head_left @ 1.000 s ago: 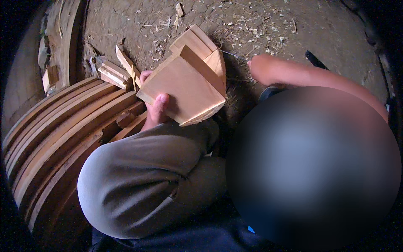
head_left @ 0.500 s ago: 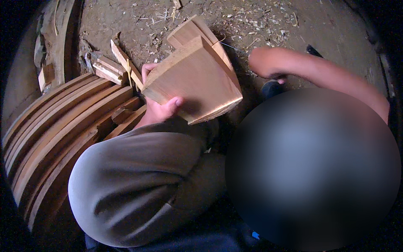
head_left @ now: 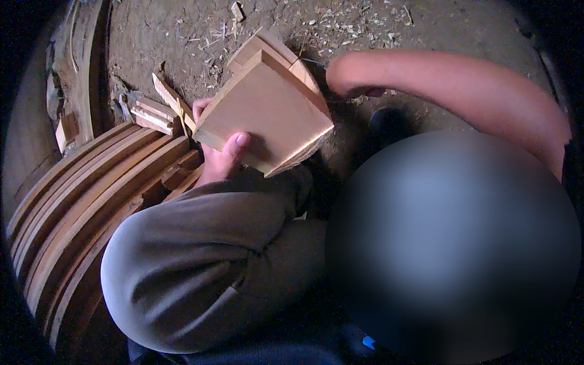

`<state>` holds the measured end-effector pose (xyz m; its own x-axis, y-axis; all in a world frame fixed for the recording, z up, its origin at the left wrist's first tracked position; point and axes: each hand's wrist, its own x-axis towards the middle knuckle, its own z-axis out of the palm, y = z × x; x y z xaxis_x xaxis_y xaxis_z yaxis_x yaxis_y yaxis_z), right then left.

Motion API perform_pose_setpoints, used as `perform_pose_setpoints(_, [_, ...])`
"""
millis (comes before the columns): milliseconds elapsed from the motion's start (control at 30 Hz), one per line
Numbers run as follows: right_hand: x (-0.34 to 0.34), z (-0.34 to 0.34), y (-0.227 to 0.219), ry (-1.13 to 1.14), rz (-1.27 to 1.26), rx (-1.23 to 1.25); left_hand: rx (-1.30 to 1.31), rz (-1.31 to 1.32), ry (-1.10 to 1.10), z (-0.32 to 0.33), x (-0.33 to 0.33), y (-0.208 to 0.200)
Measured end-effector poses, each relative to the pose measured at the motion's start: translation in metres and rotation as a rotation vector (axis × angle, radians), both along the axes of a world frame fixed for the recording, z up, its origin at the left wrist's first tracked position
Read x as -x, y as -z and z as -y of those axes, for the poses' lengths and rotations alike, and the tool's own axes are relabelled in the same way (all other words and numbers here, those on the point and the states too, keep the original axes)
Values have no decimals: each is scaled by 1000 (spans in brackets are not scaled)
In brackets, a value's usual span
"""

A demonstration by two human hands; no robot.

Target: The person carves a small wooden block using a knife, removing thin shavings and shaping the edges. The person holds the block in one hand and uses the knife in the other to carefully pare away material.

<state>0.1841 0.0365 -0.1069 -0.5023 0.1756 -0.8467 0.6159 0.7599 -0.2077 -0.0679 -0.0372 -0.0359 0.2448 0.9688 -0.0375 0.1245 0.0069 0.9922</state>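
My left hand (head_left: 222, 155) grips a pale, squared wooden block (head_left: 267, 115) from its left side, thumb pressed on the broad near face. The block is held tilted above my bent leg. A second, narrower wooden piece (head_left: 277, 48) shows along its far edge, partly hidden; whether the two are joined cannot be seen. My right hand (head_left: 347, 74) comes in from the right, closed, beside the block's far right edge. A thin, pale line like wire or a slim metal shaft (head_left: 313, 62) runs from it toward the wood. Most of the right fingers are hidden.
Several long wooden boards (head_left: 121, 176) lie stacked at the left. Short offcuts (head_left: 155, 114) and a split stick (head_left: 167, 94) rest by their far end. Wood chips (head_left: 359, 27) litter the earthen floor (head_left: 164, 30). A blurred round patch covers the lower right.
The block and my left hand have shifted slightly left. My right hand has moved left and a little farther away, closer to the block's edge, its forearm now reaching further across.
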Motion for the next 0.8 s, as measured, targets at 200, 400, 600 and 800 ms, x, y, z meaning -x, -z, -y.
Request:
perform_pose_setpoints(200, [-10, 4, -39, 184, -101, -34, 128, 73, -117, 4, 10, 16])
perform_pose_setpoints(400, [2, 12, 73, 131, 264, -73, 226, 240, -171, 6, 18, 49])
perform_pose_setpoints(600, [-1, 5, 35, -290, 94, -141, 375, 324, -455, 11, 6, 18])
perform_pose_setpoints(800, [-15, -1, -55, 622, 60, -483, 389, 235, -529, 15, 0, -1])
